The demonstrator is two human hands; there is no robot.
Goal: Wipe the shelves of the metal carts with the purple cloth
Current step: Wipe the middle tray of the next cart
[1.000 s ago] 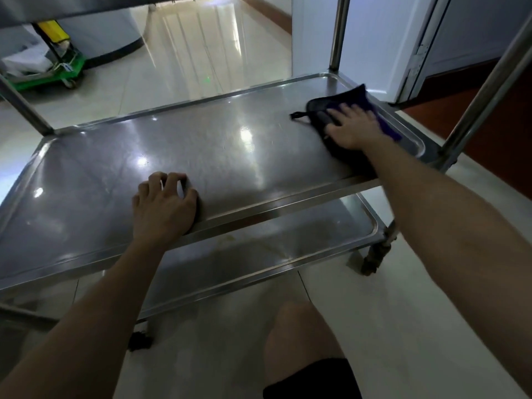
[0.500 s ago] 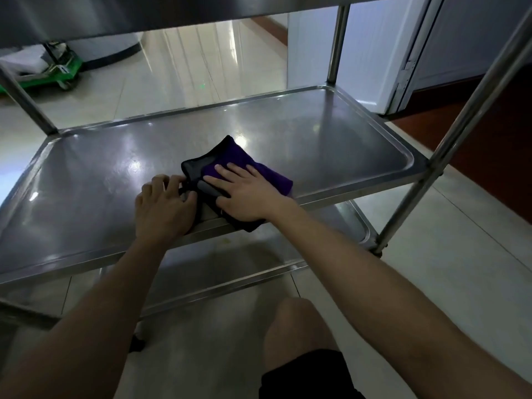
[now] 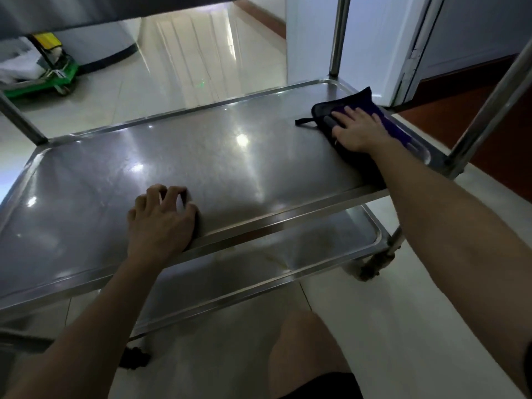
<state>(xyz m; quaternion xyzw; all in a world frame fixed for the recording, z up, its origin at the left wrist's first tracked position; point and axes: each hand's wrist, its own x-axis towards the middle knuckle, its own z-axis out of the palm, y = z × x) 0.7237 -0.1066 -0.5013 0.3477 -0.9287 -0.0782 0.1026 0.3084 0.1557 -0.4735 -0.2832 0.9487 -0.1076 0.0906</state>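
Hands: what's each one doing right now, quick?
Left hand: open, fingers loosely bent, resting on the middle shelf, holding nothing.
Right hand: open, pressing flat on the purple cloth.

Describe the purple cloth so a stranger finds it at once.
Start at the metal cart, on its middle shelf, the wide steel tray before the person. Go to the far right corner, where the right hand presses flat on the purple cloth. It is the only soft, dark thing there, purple with a blackish edge and a thin loop trailing left.
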